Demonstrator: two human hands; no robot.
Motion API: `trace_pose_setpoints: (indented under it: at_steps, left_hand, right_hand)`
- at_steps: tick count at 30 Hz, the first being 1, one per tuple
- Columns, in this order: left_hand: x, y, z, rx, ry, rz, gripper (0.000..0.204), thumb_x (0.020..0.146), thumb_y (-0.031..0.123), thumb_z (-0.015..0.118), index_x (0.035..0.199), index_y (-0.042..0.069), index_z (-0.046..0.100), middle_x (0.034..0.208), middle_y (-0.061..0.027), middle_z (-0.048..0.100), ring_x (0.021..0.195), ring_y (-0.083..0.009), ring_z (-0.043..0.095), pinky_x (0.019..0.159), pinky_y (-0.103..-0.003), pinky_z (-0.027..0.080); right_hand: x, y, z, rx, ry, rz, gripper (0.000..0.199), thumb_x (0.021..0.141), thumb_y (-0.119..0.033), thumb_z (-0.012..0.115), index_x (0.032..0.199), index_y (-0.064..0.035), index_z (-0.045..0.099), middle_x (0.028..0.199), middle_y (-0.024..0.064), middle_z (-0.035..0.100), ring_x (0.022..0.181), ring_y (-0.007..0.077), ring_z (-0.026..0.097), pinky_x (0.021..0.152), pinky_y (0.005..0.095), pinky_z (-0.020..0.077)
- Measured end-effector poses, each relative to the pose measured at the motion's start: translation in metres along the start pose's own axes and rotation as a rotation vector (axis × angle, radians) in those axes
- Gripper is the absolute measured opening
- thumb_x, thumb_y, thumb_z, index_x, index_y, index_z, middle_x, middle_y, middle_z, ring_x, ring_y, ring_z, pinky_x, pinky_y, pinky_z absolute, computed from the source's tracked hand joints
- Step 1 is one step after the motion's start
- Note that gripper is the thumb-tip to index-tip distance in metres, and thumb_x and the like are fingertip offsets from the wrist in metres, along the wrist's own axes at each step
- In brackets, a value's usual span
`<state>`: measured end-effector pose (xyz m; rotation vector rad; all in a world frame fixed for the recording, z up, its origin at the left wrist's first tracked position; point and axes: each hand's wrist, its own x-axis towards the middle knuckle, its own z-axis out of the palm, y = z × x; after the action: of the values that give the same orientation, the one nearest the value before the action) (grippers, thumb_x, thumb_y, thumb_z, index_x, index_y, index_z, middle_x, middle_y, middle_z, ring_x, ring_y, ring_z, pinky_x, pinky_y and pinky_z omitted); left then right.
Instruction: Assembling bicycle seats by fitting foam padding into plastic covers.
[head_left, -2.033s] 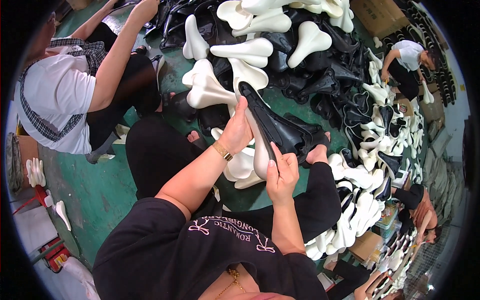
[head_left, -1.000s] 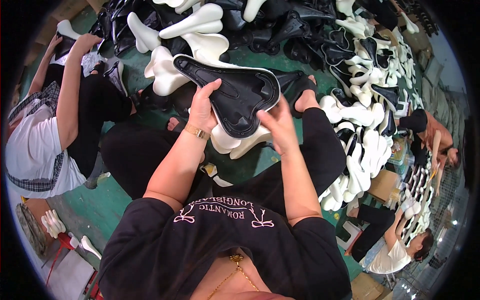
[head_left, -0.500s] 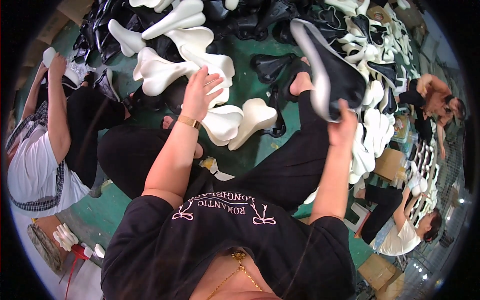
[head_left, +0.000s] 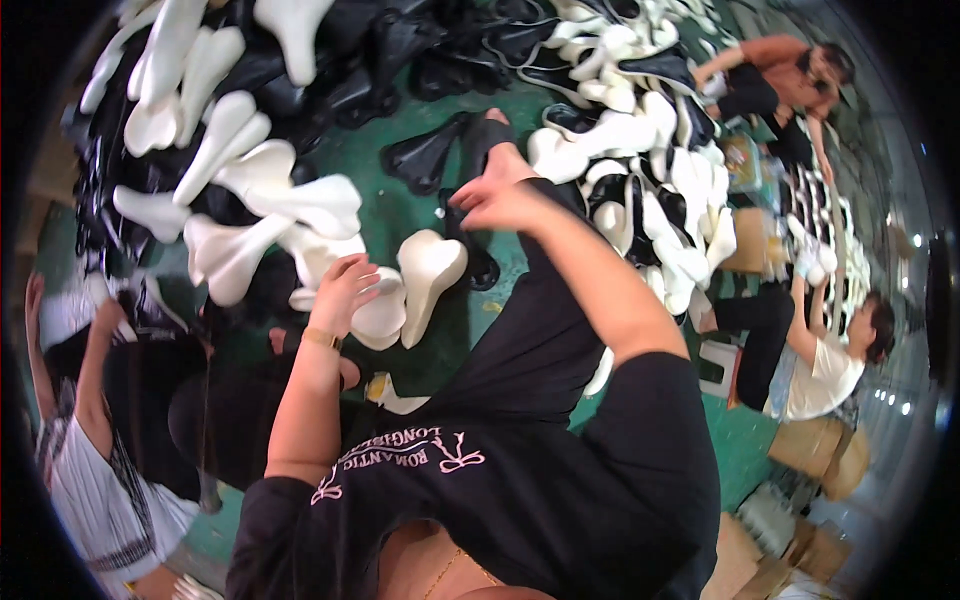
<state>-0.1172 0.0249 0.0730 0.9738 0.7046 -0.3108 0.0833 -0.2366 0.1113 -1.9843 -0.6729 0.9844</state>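
Head view: the right hand [head_left: 490,205], blurred with fingers loosely spread, has hold of nothing that shows; a black seat shell [head_left: 482,268] lies on the green floor [head_left: 390,215] just below it (whether they touch, I cannot tell). The left hand [head_left: 345,295], half curled and seemingly holding nothing, is just beside a white pad [head_left: 380,320]. Half a second ago the right hand gripped a black-and-white seat off to the right; now that seat has left its grip

Saddle pads [head_left: 325,203] left, saddle pile [head_left: 648,130] right (floor [head_left: 365,150] between)
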Motion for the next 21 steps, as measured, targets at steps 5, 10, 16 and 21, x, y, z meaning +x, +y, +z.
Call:
trace_pose_setpoints:
  at_steps: [5,10,16,21]
  left_hand:
    - [-0.002,0.007,0.007,-0.063,0.040,0.016,0.034,0.093,0.020,0.057,0.121,0.004,0.049,0.107,-0.0108,0.060,0.098,-0.0216,0.061,0.080,-0.035,0.052]
    - [-0.009,0.008,-0.008,-0.034,0.076,0.060,0.031,0.093,0.021,0.056,0.119,0.003,0.052,0.106,-0.0105,0.061,0.098,-0.0223,0.062,0.081,-0.036,0.052]
    - [-0.004,0.029,0.037,0.221,-0.069,0.031,0.062,0.087,0.046,0.064,0.124,-0.001,0.048,0.112,-0.0120,0.060,0.104,-0.0204,0.059,0.087,-0.035,0.049]
    - [0.011,0.036,0.016,-0.454,0.026,0.141,0.069,0.087,0.046,0.064,0.137,0.007,0.036,0.124,-0.0124,0.052,0.123,-0.0246,0.046,0.094,-0.046,0.045]
  right_hand:
    - [0.006,0.050,0.103,-1.231,-0.409,-0.020,0.032,0.071,-0.019,0.070,0.104,-0.0184,0.069,0.108,0.0093,0.062,0.113,0.0281,0.053,0.094,0.0472,0.0412]
    - [0.028,0.024,0.071,-1.131,-0.158,0.056,0.016,0.071,-0.018,0.063,0.084,-0.0136,0.073,0.088,0.0084,0.070,0.086,0.0266,0.067,0.068,0.0439,0.0530]
    - [-0.031,-0.046,-0.046,-0.529,0.374,-0.047,0.022,0.065,-0.018,0.067,0.085,-0.0087,0.071,0.086,0.0109,0.067,0.079,0.0278,0.064,0.075,0.0375,0.0499]
    - [-0.010,-0.077,0.035,-0.189,0.207,-0.291,0.028,0.064,-0.013,0.070,0.091,-0.0059,0.067,0.082,0.0092,0.066,0.075,0.0220,0.063,0.071,0.0311,0.0499]
